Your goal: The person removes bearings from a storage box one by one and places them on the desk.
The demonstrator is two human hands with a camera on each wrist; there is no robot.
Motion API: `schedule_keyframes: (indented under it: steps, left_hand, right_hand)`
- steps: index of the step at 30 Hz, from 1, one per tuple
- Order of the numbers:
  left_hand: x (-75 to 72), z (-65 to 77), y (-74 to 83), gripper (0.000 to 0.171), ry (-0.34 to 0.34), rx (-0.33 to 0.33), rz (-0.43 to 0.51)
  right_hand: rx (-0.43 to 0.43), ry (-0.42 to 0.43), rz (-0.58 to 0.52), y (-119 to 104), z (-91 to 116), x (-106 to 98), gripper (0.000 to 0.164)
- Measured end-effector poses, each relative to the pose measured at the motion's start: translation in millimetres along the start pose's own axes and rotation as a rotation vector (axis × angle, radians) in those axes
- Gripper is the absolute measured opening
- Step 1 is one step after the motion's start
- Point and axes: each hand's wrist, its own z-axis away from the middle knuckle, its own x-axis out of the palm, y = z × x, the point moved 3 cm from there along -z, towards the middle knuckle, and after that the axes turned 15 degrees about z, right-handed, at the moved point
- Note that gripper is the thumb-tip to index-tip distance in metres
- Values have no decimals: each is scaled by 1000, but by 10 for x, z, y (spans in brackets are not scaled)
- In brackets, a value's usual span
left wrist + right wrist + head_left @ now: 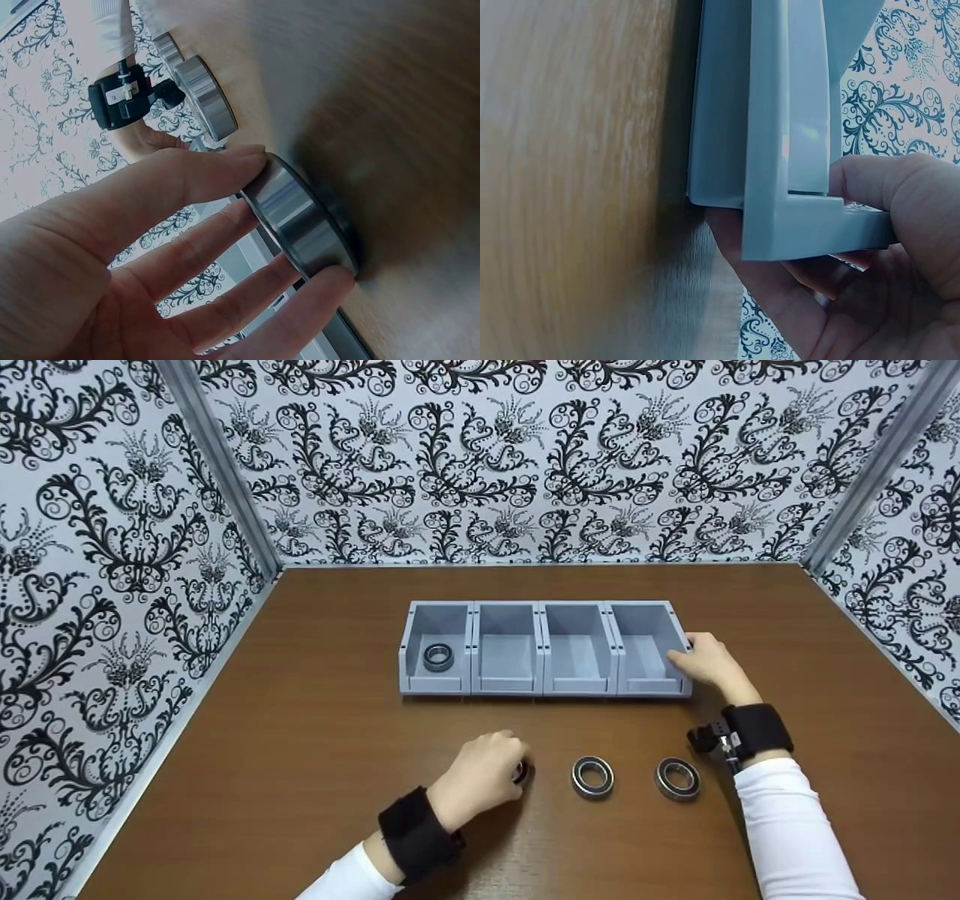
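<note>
My left hand grips a ball bearing at the table, thumb on one side and fingertips on the other; in the head view the hand covers most of it. To its right lie two more bearings, one nearer and one farther right. My right hand holds the right side wall of the grey four-compartment bin row, its thumb over the top edge and its fingers along the outside. Another bearing lies in the leftmost compartment.
The brown wooden table is bounded at the back and sides by patterned panels. Grey metal posts stand at the corners. Both wrists wear black bands, and a small camera sits by the right one.
</note>
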Motion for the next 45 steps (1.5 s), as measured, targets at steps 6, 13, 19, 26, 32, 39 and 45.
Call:
schedule_keyframes:
  steps: [6,13,19,26,32,39,45]
  left_hand:
    - [10,-7,-17,22,2,4,-11]
    - [26,-12,-30,23,7,-2,-10]
    - [39,-10,-35,23,14,-3,-12]
    - [42,-13,-30,22,9,-1,-26]
    - [41,-7,-26,21,1,-19,-33]
    - [43,-7,-22,23,5,-26,-31]
    - [43,-2,-17,24,13,-27,-25]
  right_hand:
    - [13,-18,21,-95,54,-33,42]
    - [20,-16,27,-92,47,-25,43]
    - [29,-29,16,-105,72,-32,45]
    - [41,-41,18,-103,81,-31,42]
    - [28,-46,27,-111,72,-39,48]
    - [37,-44,27,-104,66,-39,47]
    - [40,-43,25,-106,61,-42,45]
